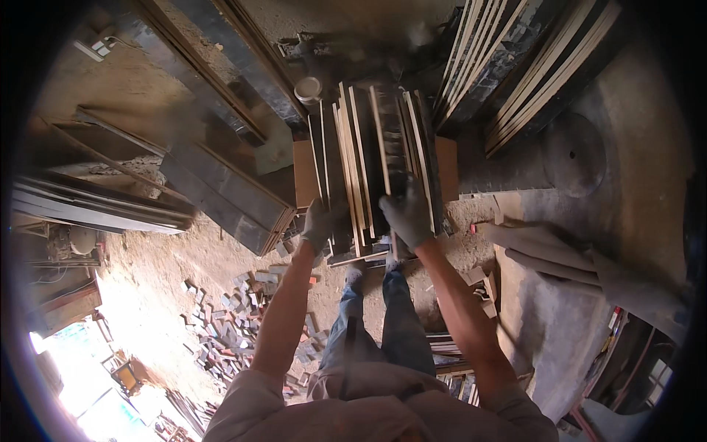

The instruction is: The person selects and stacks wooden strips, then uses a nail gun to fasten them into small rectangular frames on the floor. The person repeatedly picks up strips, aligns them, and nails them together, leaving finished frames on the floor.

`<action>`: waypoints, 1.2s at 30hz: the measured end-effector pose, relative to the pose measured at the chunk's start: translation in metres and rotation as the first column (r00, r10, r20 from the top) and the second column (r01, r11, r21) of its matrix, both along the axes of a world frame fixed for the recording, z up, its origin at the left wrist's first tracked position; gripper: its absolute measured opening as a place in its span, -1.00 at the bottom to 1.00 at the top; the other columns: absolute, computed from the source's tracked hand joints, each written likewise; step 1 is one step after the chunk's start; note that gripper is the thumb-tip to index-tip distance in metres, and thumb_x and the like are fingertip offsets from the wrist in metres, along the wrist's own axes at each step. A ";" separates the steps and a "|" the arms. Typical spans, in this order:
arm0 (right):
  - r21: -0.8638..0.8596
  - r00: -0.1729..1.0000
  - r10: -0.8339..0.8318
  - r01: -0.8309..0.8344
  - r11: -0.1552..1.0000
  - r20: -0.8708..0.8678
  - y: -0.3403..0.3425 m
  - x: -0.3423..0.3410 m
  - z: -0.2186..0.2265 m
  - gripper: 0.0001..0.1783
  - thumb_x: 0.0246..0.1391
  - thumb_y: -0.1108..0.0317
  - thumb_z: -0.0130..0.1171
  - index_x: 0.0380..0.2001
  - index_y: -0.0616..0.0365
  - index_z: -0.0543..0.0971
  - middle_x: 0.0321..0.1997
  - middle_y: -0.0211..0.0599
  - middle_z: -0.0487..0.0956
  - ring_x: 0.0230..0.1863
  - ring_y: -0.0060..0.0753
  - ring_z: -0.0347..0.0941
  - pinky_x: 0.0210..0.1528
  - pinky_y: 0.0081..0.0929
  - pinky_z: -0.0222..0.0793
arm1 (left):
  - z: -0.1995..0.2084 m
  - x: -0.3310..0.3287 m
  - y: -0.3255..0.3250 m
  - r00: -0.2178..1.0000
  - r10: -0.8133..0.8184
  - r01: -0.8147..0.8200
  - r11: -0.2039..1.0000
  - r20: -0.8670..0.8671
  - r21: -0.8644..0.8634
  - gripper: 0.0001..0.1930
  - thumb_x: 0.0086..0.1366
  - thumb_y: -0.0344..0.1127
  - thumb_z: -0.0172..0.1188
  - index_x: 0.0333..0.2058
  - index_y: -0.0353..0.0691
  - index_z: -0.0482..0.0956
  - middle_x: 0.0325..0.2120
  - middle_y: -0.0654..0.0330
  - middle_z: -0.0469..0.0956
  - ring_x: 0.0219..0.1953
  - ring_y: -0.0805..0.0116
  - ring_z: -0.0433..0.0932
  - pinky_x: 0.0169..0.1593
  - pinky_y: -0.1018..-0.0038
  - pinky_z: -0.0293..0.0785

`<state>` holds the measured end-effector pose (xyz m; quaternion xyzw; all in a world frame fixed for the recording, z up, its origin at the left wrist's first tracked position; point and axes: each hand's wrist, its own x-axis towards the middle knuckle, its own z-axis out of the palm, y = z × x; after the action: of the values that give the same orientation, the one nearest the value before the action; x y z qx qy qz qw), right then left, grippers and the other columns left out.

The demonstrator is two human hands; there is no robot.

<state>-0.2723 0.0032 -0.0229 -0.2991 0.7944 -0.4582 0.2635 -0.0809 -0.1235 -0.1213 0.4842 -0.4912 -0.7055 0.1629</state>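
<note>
A row of thin, dark-faced boards with pale edges stands on edge in front of me, their long sides pointing away. My left hand, in a grey glove with dark fingers, is at the near left side of the row. Its fingers blend into the dark boards, so their grip is hard to make out. On the right, my gloved right hand is closed around the near part of one board, which leans slightly and looks blurred. More boards stand just right of that one.
Stacked panels lie at the left, and tall board stacks rise at the far right. Small wood offcuts are strewn over the floor at the lower left. Grey cloth drapes at the right. A round can sits behind the boards.
</note>
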 end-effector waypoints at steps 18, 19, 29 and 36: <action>0.608 0.995 0.072 -0.012 0.794 -0.074 -0.037 0.039 -0.011 -0.12 -0.19 0.03 0.38 0.16 0.24 0.30 0.11 0.39 0.41 0.18 0.31 0.38 0.27 0.07 0.30 | -0.009 0.028 0.030 0.865 0.084 0.287 0.725 -0.494 0.626 -0.61 0.29 -0.36 0.21 0.09 -0.28 0.57 -0.04 0.18 0.64 -0.04 0.26 0.63 0.10 0.31 0.59; 0.584 0.997 0.074 -0.082 0.808 0.037 -0.043 0.046 0.003 -0.08 -0.16 0.04 0.38 0.21 0.27 0.26 0.01 0.33 0.49 0.07 0.19 0.47 0.19 -0.02 0.39 | -0.014 0.045 0.022 0.855 0.124 0.266 0.730 -0.504 0.630 -0.63 0.27 -0.38 0.21 0.06 -0.28 0.59 -0.06 0.19 0.64 -0.05 0.27 0.63 0.10 0.32 0.58; 0.034 0.726 0.075 -0.134 0.990 0.684 -0.009 0.031 -0.025 -0.05 -0.18 0.38 0.62 0.28 0.38 0.37 0.05 0.00 0.65 0.11 -0.15 0.59 0.28 -0.25 0.45 | 0.010 0.069 0.032 0.874 0.189 0.097 0.834 -0.447 0.543 -0.59 0.30 -0.29 0.19 0.11 -0.25 0.59 -0.01 0.17 0.64 0.01 0.26 0.62 0.13 0.36 0.57; -0.128 0.467 0.094 0.041 0.991 0.879 0.010 0.045 -0.025 -0.02 -0.15 0.41 0.60 0.35 0.27 0.33 0.03 -0.10 0.66 0.01 -0.32 0.62 0.14 -0.41 0.58 | 0.036 0.057 0.041 0.857 0.088 0.197 0.855 -0.508 0.480 -0.45 0.33 -0.23 0.23 0.25 -0.34 0.48 0.11 0.12 0.59 0.12 0.27 0.58 0.21 0.37 0.51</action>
<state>-0.2277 0.0130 -0.0484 -0.0483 0.5078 -0.5937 0.6223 -0.0241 -0.0824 -0.0854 0.2898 -0.2366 -0.9181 0.1308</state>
